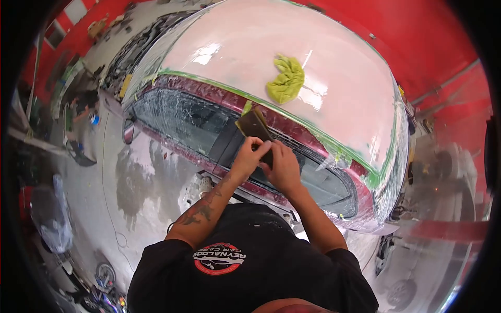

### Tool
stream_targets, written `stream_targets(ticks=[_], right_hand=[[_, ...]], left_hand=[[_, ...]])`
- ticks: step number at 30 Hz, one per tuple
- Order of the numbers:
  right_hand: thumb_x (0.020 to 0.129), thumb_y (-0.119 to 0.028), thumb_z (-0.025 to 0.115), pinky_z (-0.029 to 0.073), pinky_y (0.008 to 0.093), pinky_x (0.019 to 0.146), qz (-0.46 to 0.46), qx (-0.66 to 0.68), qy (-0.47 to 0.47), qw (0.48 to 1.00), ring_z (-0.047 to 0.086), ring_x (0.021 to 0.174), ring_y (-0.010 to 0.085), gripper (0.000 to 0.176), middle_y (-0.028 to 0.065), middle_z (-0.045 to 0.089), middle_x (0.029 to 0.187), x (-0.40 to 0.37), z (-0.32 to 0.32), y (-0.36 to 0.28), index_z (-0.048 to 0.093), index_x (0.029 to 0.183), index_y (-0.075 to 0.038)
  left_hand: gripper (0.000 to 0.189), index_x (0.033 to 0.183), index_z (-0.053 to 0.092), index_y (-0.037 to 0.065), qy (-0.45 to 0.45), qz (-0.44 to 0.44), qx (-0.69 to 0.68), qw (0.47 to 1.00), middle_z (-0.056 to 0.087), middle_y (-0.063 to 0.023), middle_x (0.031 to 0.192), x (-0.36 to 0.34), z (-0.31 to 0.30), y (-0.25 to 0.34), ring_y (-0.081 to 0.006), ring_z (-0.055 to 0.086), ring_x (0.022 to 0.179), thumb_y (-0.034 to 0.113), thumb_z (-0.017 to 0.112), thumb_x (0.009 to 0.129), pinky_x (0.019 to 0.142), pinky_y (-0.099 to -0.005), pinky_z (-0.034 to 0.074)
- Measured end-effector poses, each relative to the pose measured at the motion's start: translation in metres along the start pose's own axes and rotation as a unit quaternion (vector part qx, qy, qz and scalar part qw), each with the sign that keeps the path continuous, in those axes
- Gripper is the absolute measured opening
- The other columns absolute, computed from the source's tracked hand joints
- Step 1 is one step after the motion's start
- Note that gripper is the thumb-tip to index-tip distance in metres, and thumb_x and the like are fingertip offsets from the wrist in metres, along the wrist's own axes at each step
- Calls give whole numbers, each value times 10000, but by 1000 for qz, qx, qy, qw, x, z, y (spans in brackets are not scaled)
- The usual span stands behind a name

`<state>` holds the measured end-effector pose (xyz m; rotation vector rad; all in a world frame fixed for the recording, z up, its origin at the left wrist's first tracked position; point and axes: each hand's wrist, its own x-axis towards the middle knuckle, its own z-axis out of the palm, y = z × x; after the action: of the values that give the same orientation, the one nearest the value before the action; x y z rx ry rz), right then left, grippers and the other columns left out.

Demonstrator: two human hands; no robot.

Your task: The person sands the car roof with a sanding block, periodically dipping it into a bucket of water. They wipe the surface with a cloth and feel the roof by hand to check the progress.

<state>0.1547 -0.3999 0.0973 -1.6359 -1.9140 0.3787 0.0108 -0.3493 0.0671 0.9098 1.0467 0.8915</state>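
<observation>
Glossy red-painted walls [438, 47] enclose the workshop. The pale grey concrete floor [104, 172] shows dark damp patches [130, 182]. A clear-plastic-wrapped bundle [49, 214] stands at the left edge. Light is bright and even.

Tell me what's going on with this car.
A person works on a car masked in plastic film and green tape. The left hand and the right hand together grip a dark sheet, possibly sandpaper, held against the exposed red strip below the roof edge. A yellow-green cloth lies on the masked roof.
</observation>
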Motion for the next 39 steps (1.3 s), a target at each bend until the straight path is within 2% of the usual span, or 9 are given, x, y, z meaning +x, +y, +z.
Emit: stream_targets(ticks=[4,6,12,16,22,28,29,30,39], right_hand=[[748,-109,819,473,435,1042,-148,68,-76,984,577,1232,371,685,221,558,1363,27,30,-34,487,1341,-32],[799,-171,823,407,419,1126,7,330,-262,907,519,1338,326,707,201,537,1418,58,47,-43,470,1392,-18],[845,-360,806,310,487,1178,49,-115,199,972,292,1481,414,956,293,301,1581,206,45,126,280,1584,-58],[862,-531,722,254,552,1197,180,-222,116,951,216,1484,501,902,366,210,1588,257,75,188,298,1602,-237],[937,-348,640,335,479,1172,85,-219,61,970,341,1434,479,596,309,318,1568,401,202,78,484,1489,-183],[869,-380,642,319,634,1126,-166,-232,-104,953,348,1434,492,566,239,352,1585,535,375,-87,586,1413,-235],[881,-352,621,305,695,1094,-177,-222,-107,953,345,1439,473,529,178,366,1596,548,391,-99,594,1401,-257],[921,-375,605,329,714,1071,-195,-232,-103,947,363,1425,467,521,130,386,1580,568,406,-99,556,1429,-267],[928,-222,545,424,588,1050,-3,-353,-6,935,470,1352,338,519,107,475,1521,599,269,44,532,1446,-180]], left_hand=[[315,967,494,98,106,-37,-199,974,583,-44,938,8,-60,-13,-126,613,825,247,767,917,652,-282,515],[314,934,449,115,137,-23,-229,963,579,-45,932,20,-100,-20,-143,647,818,219,745,934,660,-294,536],[178,1005,425,75,183,123,-171,960,652,-123,1055,110,-281,18,-289,731,938,174,573,1017,777,-405,619],[163,1040,442,64,140,210,-200,947,653,-117,1038,211,-371,59,-224,711,849,221,486,1032,720,-342,600],[252,1108,445,49,143,334,-158,918,626,-108,1033,308,-377,72,-142,554,864,245,526,972,793,-304,477],[708,1436,338,-3,215,349,-136,902,489,-120,1279,336,-380,21,-205,522,1096,408,586,915,946,-368,460],[640,1410,320,-1,209,294,-175,916,494,-142,1245,317,-369,52,-218,495,1093,214,534,846,989,-375,436],[663,1366,374,-6,202,285,-165,922,491,-126,1223,321,-374,42,-210,507,1082,423,589,908,949,-370,446],[599,1361,347,-29,273,310,27,910,443,-165,1279,327,-383,40,-243,457,1150,361,516,939,1058,-394,368]])
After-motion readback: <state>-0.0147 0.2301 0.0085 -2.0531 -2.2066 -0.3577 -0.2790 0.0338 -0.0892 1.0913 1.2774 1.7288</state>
